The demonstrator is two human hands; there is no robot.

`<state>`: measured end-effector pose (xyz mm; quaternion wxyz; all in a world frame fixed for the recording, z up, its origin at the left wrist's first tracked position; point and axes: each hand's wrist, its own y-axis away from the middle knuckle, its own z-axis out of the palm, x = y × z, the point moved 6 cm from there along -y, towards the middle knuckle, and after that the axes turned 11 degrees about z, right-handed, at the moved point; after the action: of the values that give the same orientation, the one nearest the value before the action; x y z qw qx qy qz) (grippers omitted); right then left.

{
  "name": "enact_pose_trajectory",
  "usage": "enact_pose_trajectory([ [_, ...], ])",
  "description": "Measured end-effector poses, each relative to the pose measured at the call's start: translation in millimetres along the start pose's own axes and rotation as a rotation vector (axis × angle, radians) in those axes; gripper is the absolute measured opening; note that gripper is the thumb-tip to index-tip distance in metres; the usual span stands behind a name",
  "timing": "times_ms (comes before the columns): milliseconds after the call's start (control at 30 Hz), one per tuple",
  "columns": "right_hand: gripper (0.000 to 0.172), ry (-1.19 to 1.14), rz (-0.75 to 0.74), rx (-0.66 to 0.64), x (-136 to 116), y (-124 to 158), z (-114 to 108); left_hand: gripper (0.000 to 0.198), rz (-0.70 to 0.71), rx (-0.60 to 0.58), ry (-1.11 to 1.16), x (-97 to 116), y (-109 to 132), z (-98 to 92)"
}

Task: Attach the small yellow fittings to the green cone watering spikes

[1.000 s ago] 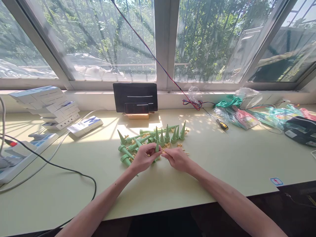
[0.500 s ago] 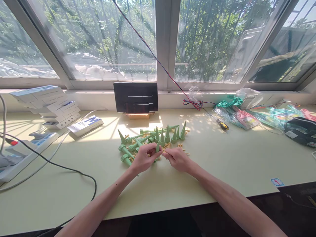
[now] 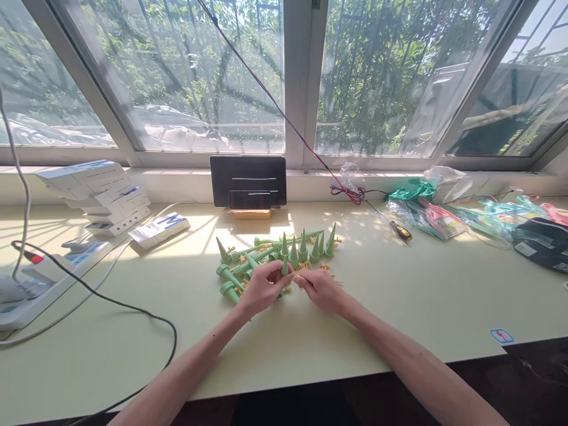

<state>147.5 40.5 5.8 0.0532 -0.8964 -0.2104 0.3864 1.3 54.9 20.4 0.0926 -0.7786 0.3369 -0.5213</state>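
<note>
My left hand (image 3: 262,288) is closed around a green plastic watering spike (image 3: 285,265), its pointed tip upward. Close beside it, my right hand (image 3: 320,289) is closed in a pinch at the spike's side; its fingers hide whatever is between them. Behind the hands, several more green spikes (image 3: 331,242) stand upright on their caps. Others, such as a capped spike (image 3: 229,290), lie on their sides to the left. Small yellow valve-like pieces (image 3: 325,267) are scattered among the spikes, some attached to them.
A black tablet (image 3: 248,171) with a phone before it leans by the window. White boxes (image 3: 116,195), a power strip (image 3: 57,284) and cables occupy the left. To the right lie a screwdriver (image 3: 402,231), bagged cables (image 3: 441,219) and a black pouch (image 3: 541,242).
The whole view has shifted slightly, with things appearing a little lower and to the right. Both hands keep the same hold, close together at the spike.
</note>
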Motion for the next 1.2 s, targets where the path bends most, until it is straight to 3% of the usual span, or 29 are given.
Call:
enact_pose_trajectory([
  [200, 0.049, -0.075, 0.016, 0.039, 8, -4, -3, 0.032, -0.097, -0.011, 0.121, -3, 0, 1.9],
  [467, 0.05, -0.157, 0.013, 0.102, 13, -4, -6, 0.027, -0.011, 0.06, 0.104, 4, -4, -3.5],
  [567, 0.052, -0.18, 0.024, 0.125, 12, -4, -9, 0.029, -0.03, 0.203, 0.114, -1, -6, -18.4],
  [733, 0.055, -0.195, 0.021, 0.114, 12, -3, -6, 0.032, -0.074, 0.508, 0.097, -8, -8, -59.1],
  [833, 0.054, -0.183, 0.001, 0.097, 11, -2, -1, 0.035, -0.118, 0.612, 0.014, -8, -8, -77.3],
  [1067, 0.055, -0.162, -0.003, 0.076, 11, -2, 3, 0.034, -0.217, 0.635, -0.267, -6, -6, -97.0],
  [1200, 0.055, -0.162, 0.003, 0.076, 9, -2, 2, 0.037, -0.27, 0.557, -0.426, -14, -7, -109.3],
])
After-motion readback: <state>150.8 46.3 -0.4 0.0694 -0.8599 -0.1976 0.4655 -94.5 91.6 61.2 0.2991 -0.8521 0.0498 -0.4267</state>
